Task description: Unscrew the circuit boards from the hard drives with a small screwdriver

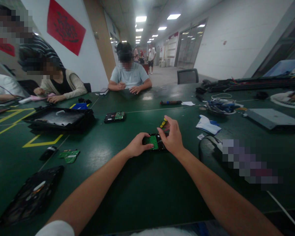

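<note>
A hard drive [159,144] with a green circuit board lies on the green table straight in front of me. My left hand [139,144] grips its left end, thumb along the near edge and fingers at the far side. Over the drive's right end, my right hand [172,135] is closed around a short screwdriver [163,123] with a yellow and black handle. Its tip is hidden by the hand and too small to make out. A second hard drive [114,117] rests farther off to the left.
To the left are a black tray-like casing [59,118], loose green circuit boards [70,155] and a dark panel [30,193]. To the right lie a white glove [207,124], bundled cables [222,105] and a metal box [275,118]. A person [129,77] sits across the table.
</note>
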Motion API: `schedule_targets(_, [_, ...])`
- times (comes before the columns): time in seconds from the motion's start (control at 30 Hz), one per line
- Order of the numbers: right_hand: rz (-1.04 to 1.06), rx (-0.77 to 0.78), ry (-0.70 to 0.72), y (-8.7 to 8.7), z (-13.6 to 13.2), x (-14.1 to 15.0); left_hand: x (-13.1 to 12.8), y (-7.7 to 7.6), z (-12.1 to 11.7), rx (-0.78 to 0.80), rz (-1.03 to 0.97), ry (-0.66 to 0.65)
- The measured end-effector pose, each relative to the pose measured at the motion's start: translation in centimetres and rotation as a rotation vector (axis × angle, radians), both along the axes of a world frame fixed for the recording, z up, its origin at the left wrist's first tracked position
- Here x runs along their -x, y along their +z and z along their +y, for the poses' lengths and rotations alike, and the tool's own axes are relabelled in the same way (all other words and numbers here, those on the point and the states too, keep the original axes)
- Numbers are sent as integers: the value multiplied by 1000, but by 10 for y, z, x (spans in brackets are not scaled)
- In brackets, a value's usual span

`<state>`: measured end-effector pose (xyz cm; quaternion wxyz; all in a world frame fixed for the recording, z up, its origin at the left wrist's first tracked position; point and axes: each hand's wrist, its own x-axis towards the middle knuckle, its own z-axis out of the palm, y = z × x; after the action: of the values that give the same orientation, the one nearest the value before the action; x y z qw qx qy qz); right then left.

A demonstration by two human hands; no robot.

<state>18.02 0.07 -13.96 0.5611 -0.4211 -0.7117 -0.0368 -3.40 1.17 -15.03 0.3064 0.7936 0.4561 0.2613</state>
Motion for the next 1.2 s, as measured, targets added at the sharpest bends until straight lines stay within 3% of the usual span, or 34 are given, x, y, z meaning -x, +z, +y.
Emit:
schedule_targets(1.07, [29,58,120,-4,1,2,0,0,0,-7,-9,-1])
schedule_targets(1.2, [-2,3,61,-2,0,2,-1,0,0,-6,-15,-1])
